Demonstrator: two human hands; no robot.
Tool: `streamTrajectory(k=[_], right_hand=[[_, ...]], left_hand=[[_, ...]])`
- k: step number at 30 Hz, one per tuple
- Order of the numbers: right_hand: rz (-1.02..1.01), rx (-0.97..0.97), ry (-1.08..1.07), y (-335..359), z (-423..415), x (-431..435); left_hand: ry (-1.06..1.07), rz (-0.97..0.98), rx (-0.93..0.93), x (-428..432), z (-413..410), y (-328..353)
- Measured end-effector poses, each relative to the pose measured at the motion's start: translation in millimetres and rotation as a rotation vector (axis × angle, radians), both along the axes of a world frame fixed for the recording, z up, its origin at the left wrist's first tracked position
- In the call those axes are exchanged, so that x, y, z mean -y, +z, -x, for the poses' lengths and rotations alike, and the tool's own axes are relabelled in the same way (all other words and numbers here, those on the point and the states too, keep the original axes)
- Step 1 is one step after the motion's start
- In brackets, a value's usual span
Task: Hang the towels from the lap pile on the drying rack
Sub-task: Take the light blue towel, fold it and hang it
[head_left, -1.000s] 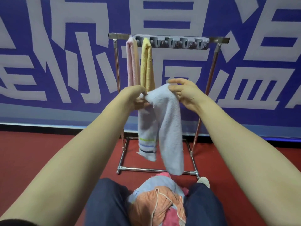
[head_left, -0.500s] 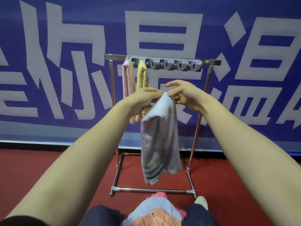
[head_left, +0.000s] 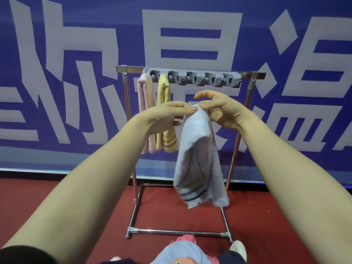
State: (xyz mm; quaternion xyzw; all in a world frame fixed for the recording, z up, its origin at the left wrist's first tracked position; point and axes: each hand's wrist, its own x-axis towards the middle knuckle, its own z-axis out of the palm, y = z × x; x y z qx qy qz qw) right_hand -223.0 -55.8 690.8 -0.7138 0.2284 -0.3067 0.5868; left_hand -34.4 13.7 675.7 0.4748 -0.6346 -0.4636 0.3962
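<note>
My left hand and right hand are pinching the top corner of a pale lilac terry towel with striped hem, dangling it before the chrome drying rack. A pink towel and yellow towel are hanging from its grey clip bar, while the folded lap pile is resting below.

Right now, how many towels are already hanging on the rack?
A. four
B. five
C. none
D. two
D: a pink towel and a yellow towel hang from the grey clip strip on the drying rack, while the pale blue towel is pinched at its top between the left hand and right hand, not clipped yet.
</note>
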Motion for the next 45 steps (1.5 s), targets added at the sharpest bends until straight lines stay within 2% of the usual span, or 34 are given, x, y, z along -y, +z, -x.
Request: streamTrajectory(k=[5,8,19,26,30,34,38,45], right_hand=[[-0.072,-0.022,0.018,-7.9,-3.9,21.9],[-0.101,-0.028,-0.007,-16.6,-6.5,33.4],[-0.123,0.004,-0.199,7.8,-35.4,77.9],[-0.174,0.170,-0.256,21.5,-44.3,109.3],[-0.104,0.164,-0.323,26.5,-45.7,129.7],[-0.027,0.051,-0.373,24.1,-54.8,154.0],[0.021,-0.028,-0.372,21.4,-66.6,174.1],[0.066,-0.045,-0.403,24.3,-96.1,187.4]], left_hand=[[0.024,0.046,-0.233,19.0,-2.6,2.3],[0.076,0.050,-0.291,33.1,-7.2,3.2],[0.187,0.052,-0.195,90.0,-28.8,-12.3],[0.153,0.094,-0.241,132.5,-17.5,0.4],[0.164,0.141,-0.288,159.6,-10.7,3.4],[0.279,0.133,-0.294,184.5,-19.0,0.3],[0.495,0.180,-0.333,204.1,-31.4,2.7],[0.738,0.253,-0.209,225.2,-45.7,11.6]])
